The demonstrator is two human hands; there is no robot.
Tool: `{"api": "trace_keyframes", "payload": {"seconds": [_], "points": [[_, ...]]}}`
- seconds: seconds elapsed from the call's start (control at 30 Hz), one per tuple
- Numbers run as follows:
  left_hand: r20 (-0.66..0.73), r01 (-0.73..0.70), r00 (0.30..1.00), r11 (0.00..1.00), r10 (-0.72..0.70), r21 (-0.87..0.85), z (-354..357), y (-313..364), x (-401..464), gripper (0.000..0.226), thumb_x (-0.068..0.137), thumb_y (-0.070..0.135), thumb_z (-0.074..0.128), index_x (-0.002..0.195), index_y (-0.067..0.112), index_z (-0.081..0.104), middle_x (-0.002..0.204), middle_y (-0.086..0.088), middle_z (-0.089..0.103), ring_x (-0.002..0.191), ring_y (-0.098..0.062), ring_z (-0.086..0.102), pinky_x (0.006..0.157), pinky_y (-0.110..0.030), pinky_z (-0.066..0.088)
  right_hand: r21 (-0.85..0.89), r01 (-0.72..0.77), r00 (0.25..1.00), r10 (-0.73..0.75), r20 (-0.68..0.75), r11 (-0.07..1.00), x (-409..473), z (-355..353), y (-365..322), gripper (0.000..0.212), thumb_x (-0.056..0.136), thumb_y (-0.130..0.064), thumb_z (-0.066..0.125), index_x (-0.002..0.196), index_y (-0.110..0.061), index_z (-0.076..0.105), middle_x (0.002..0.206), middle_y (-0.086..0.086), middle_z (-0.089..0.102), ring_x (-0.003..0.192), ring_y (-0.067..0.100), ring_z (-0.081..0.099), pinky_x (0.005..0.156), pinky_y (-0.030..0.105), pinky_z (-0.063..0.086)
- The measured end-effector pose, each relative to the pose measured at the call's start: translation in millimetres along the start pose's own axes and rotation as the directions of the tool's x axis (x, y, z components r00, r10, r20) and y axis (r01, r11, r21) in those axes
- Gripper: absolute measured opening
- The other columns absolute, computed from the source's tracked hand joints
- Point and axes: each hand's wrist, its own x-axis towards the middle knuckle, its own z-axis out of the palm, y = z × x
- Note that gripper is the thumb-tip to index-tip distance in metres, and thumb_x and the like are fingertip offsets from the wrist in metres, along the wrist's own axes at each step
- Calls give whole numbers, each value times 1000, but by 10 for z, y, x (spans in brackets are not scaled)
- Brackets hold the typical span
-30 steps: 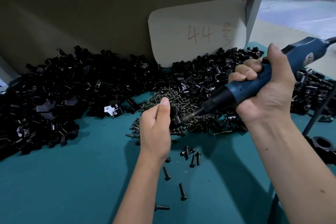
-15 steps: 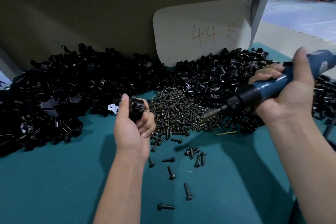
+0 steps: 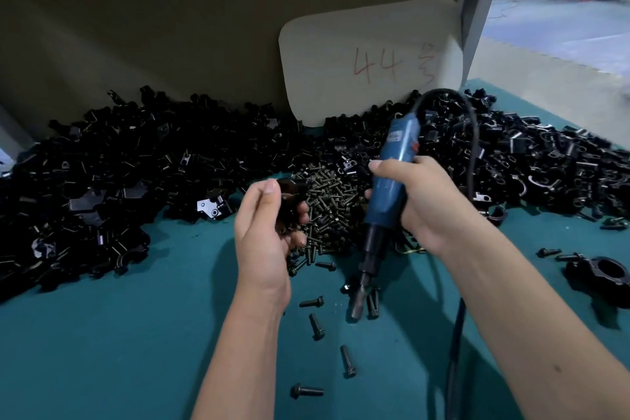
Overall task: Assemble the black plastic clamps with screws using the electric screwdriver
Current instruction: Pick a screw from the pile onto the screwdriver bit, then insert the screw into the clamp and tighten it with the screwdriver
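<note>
Since half a second ago your electric screwdriver (image 3: 392, 181) has swung from lying nearly level, bit aimed left at the screw pile, to standing nearly upright with its bit down among the loose screws on the teal desk (image 3: 102, 351); your left hand (image 3: 266, 242) has come back from the left toward the centre, beside the screw pile (image 3: 327, 211). Counts: one screwdriver, one black clamp (image 3: 289, 204) in hand, one assembled clamp (image 3: 600, 274) lying apart at the desk's right edge, one card marked "44" (image 3: 368, 61) leaning on the back wall. About eight or nine screws lie scattered in front of the pile; the pile itself and the heap of black clamp parts (image 3: 119, 181) are past counting. Pose: your right hand (image 3: 422, 201) has its grip wrapped round the blue body, thumb across the front, wrist bent so the tool points down, cord (image 3: 472, 147) arching over behind. Your left hand sits palm toward centre, thumb up, grip curled round the clamp, just left of the screws.
</note>
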Motion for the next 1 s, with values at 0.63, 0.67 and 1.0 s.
{"api": "trace_keyframes", "payload": {"seconds": [0.63, 0.67, 1.0], "points": [[183, -42, 982, 999, 39, 13, 284, -81, -140, 28, 104, 23, 57, 117, 4, 72, 113, -17, 76, 103, -27, 75, 73, -38, 63, -568, 588, 808, -448, 382, 575, -206, 157, -99, 14, 98, -33, 68, 93, -27, 80, 81, -11, 75, 75, 2, 68, 70, 19, 51], [172, -51, 984, 999, 51, 0, 329, -67, -171, 30, 100, 26, 60, 116, 5, 73, 113, -17, 76, 103, -27, 75, 74, -38, 63, -550, 599, 800, -456, 390, 581, -202, 107, -137, 12, 97, -31, 70, 94, -26, 80, 82, -10, 76, 77, 4, 70, 72, 23, 55], [278, 150, 948, 988, -154, 39, 1053, -73, -540, 25, 99, 4, 65, 120, 16, 72, 107, -4, 80, 97, -13, 77, 76, -38, 65, -660, 493, 840, -507, 193, 566, -306, -846, -470, 32, 99, -38, 68, 79, -15, 76, 61, 6, 67, 51, 17, 59, 49, 30, 47]]}}
